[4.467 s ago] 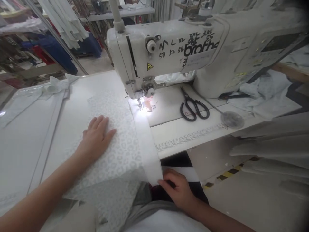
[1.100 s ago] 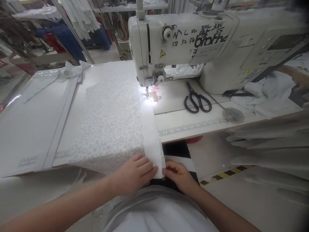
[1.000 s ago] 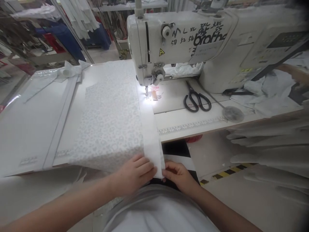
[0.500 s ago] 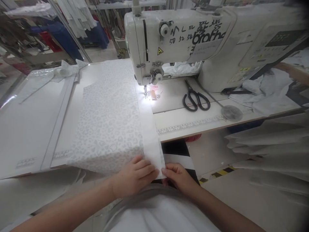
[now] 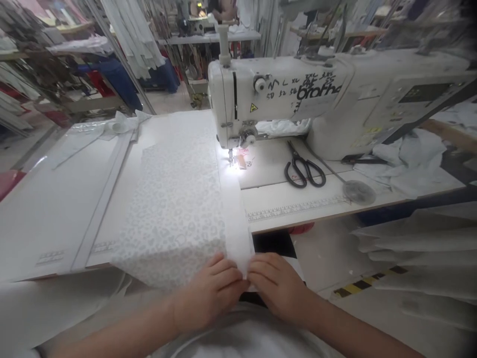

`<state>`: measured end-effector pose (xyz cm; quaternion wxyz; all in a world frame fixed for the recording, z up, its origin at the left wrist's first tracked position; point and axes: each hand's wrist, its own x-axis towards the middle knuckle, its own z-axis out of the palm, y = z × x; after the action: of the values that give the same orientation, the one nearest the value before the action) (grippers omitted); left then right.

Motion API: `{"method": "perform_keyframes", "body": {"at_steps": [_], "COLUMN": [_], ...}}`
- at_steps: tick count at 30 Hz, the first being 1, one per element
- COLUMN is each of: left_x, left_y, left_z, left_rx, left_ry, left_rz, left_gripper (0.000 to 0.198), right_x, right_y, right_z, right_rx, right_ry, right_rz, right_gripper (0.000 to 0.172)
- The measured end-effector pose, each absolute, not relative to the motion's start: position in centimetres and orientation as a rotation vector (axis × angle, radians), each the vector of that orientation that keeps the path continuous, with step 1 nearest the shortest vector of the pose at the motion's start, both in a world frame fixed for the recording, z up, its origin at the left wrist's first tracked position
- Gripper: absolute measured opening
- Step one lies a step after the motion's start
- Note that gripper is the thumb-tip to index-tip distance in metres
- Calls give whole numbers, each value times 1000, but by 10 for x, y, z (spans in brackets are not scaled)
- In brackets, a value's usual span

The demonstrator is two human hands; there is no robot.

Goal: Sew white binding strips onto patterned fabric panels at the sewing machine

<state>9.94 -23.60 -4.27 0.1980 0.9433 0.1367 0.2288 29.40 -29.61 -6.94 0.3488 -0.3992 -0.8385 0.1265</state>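
Note:
A white leopard-patterned fabric panel lies flat on the table, with a plain white band along its right edge running up to the lit needle of a white sewing machine. At the table's near edge, my left hand and my right hand meet, both with fingers pinched on the lower end of the white band. Fingertips of the two hands nearly touch.
Black scissors lie right of the needle beside a round metal disc. A printed ruler runs along the table front. White cloth piles sit at right, folded fabric hangs lower right. Racks of garments stand behind.
My left hand came off the flat fabric down to the band's end, and both hands have closed together on it. The camera has tilted up slightly.

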Motion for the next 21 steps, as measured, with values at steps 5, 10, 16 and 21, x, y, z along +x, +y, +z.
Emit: {"method": "perform_keyframes", "body": {"at_steps": [5,10,16,21], "left_x": [102,100,97,98], "left_y": [-196,-149,-113,-81], "left_z": [-28,-31,-32,-30], "left_rx": [2349,2548,2652,2753], "left_ry": [707,905,852,781], "left_rz": [557,314,225,252], "left_gripper": [18,40,48,50], "right_x": [289,290,293,296], "right_y": [-288,-273,-238,-211], "right_z": [-57,-52,-50,-45], "right_rx": [-1010,-975,-946,-977], "right_ry": [-2210,-2191,-2210,-2292], "right_rz": [240,180,192,206], "right_gripper": [22,24,25,27]}}
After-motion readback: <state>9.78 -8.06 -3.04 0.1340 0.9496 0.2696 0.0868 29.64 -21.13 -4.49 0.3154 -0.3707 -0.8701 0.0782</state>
